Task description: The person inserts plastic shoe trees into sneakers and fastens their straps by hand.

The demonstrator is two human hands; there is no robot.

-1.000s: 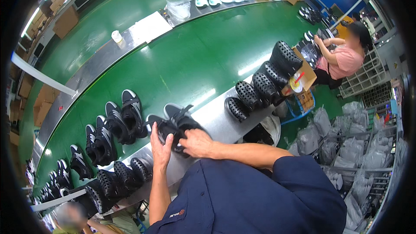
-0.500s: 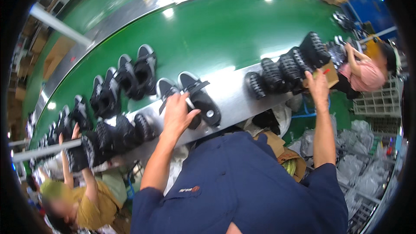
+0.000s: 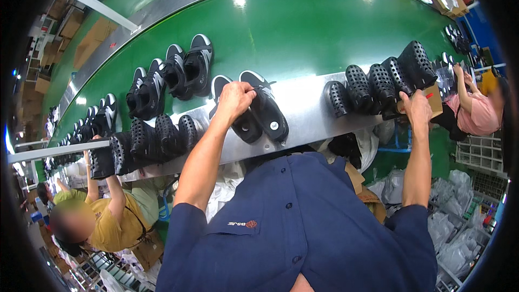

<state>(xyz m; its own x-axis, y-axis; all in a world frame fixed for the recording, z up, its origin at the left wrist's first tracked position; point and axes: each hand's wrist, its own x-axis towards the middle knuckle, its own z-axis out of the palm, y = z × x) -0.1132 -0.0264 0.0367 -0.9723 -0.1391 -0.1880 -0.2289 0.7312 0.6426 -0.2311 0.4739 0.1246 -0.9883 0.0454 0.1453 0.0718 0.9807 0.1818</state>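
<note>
A pair of black sneakers with grey-white toes lies on the metal edge in front of me. My left hand (image 3: 236,99) is over the left sneaker (image 3: 247,130), its fingers pinched together at the strap of the right sneaker (image 3: 270,109). The fingers partly hide what they pinch. Off to the right, my right hand (image 3: 416,111) is curled on a small brown cardboard box (image 3: 434,100), beside a row of black perforated shoe forms (image 3: 381,84). Its palm hides part of the box.
More black sneakers (image 3: 197,65) stand on the green belt (image 3: 292,27) to the left, behind further perforated forms (image 3: 145,139). A white bar (image 3: 59,150) crosses at left. Co-workers sit left (image 3: 116,227) and right (image 3: 481,113). Bagged goods fill a rack (image 3: 454,221) at lower right.
My left hand has moved from the left sneaker toward the right one, its fingers drawing together. My right hand stays at the box, its fingers more curled. The view has shifted slightly.
</note>
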